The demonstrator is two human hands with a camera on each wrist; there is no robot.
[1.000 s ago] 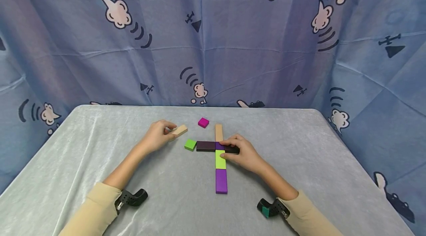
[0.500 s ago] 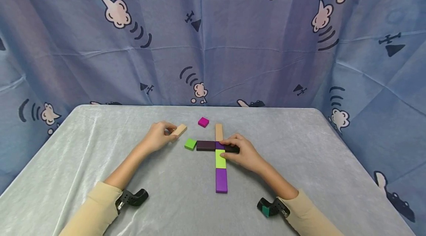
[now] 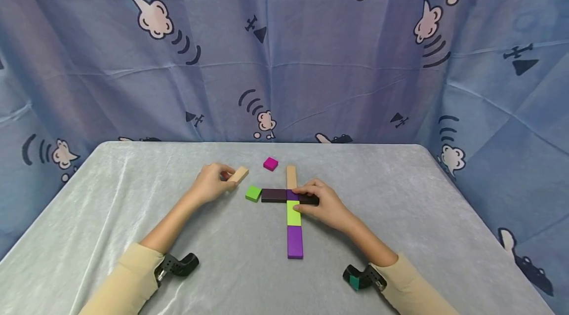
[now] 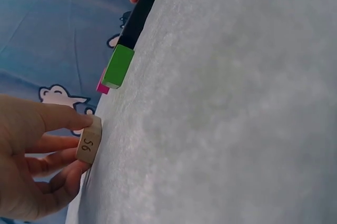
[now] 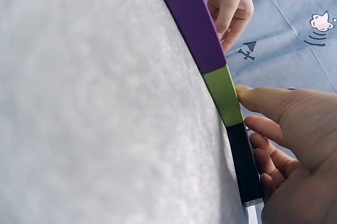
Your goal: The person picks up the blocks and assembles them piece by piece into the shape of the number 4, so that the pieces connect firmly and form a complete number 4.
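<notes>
My left hand [image 3: 212,181] pinches a plain wooden block [image 3: 240,174] between thumb and fingers, left of a cross of flat blocks. Dark digits mark that block's end in the left wrist view. Over the cross's right arm, a black block [image 3: 311,200], lies my right hand [image 3: 326,205]. Its thumb touches the lime block [image 3: 293,218], and its index fingertip reaches the small dark purple block [image 3: 291,195] at the centre. A second black block [image 3: 273,195] forms the left arm, a wooden block [image 3: 291,177] the top, and a longer purple block [image 3: 295,243] the foot.
A green block [image 3: 253,193] lies at the left arm's end. Farther back sits a small magenta block [image 3: 270,164]. All lie on a table with a pale grey cloth [image 3: 231,255]; a blue patterned curtain [image 3: 284,83] hangs behind it.
The wooden block in my left hand has turned slightly, its far end swinging away from me, and that hand has shifted slightly. My right hand stays in place on the cross.
</notes>
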